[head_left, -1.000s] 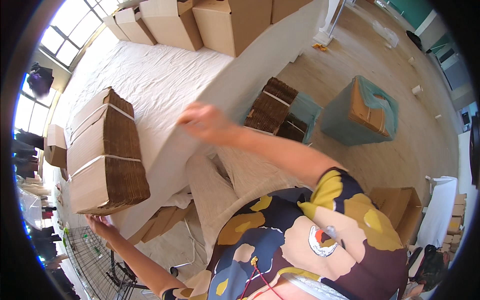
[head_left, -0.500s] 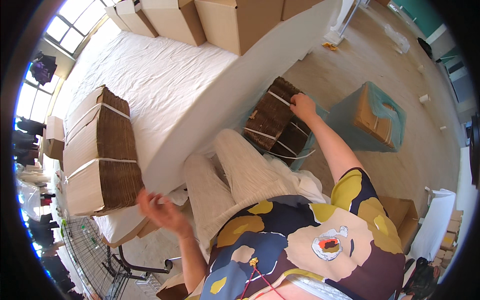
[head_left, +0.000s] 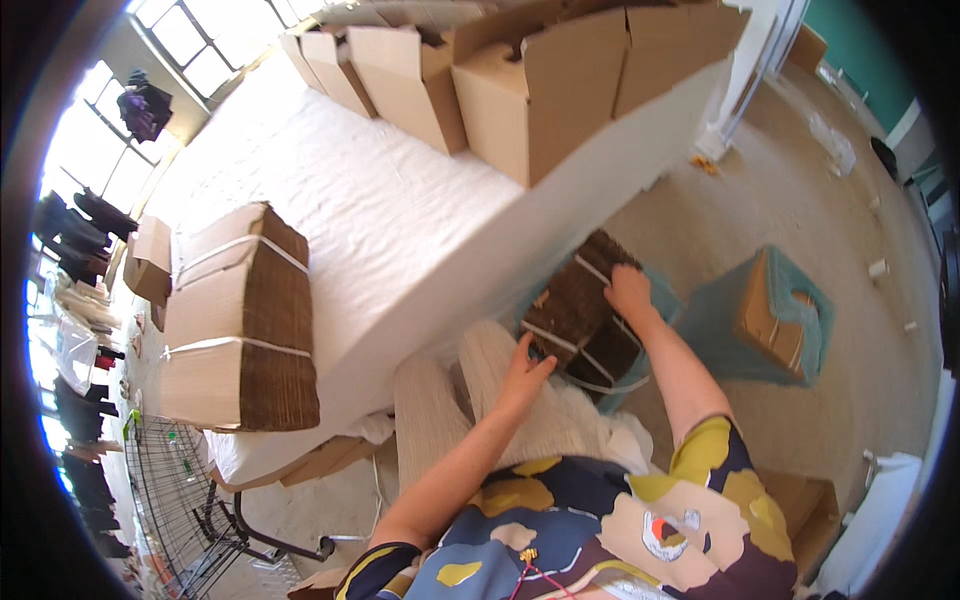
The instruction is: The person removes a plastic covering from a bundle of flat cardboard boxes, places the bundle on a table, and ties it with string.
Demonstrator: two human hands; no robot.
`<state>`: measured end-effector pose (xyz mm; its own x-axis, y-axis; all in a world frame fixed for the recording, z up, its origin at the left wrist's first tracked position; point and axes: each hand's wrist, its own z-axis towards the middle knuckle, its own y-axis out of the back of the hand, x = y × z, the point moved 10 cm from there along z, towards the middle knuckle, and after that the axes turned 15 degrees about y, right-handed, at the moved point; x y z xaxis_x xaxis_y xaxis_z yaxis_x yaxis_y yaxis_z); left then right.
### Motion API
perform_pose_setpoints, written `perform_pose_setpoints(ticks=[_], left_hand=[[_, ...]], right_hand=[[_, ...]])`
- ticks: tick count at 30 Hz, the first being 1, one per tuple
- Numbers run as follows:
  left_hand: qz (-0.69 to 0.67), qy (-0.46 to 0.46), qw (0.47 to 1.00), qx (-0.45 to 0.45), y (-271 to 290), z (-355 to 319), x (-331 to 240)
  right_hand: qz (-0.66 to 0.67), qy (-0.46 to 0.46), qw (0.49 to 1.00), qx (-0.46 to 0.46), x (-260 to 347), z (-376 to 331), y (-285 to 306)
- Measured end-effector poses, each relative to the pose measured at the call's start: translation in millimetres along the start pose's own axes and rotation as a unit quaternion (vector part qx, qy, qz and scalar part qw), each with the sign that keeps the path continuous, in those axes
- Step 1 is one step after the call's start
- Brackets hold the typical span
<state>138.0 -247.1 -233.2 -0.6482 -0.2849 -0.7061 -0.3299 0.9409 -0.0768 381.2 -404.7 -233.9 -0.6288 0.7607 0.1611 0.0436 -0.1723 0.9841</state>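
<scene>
bundle (head_left: 562,308) in blue wrap (head_left: 664,292), between left hand (head_left: 524,374) and right hand (head_left: 630,291).
left at near edge, thumb and forefinger apart; right by far strap (head_left: 591,267), fingers curled, cannot tell if gripping.

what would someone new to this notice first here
Probably the big strapped stack of flat cardboard on the white-covered table at the left. Then the eye may go to the left hand and right hand, both at a second strapped cardboard bundle right of the table. A row of cardboard boxes also stands out at the top.
</scene>
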Motion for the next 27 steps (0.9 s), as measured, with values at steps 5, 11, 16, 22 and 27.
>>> perform_pose_setpoints(ticks=[5, 11, 16, 22, 27], left_hand=[[-0.085, -0.094, 0.986, -0.107, 7.9, 97.8, 22.7], [-0.004, -0.057, 0.987, -0.147, -11.2, 90.6, 18.7], [-0.029, -0.061, 0.997, -0.025, -21.0, 94.0, 19.3], [0.159, -0.208, 0.965, -0.006, -79.9, 95.3, -4.4], [0.147, -0.188, 0.968, 0.076, -57.6, 117.3, 26.0]], right_hand=[[0.079, -0.016, 0.997, 0.000, -2.5, 3.9, -10.7], [0.167, -0.017, 0.986, -0.009, -18.6, -11.4, -11.5], [0.218, -0.113, 0.968, -0.048, -42.7, -26.0, 12.5], [0.160, -0.136, 0.978, -0.002, -127.0, -42.1, 11.1], [0.135, -0.010, 0.989, -0.060, -116.7, -38.7, -15.6]])
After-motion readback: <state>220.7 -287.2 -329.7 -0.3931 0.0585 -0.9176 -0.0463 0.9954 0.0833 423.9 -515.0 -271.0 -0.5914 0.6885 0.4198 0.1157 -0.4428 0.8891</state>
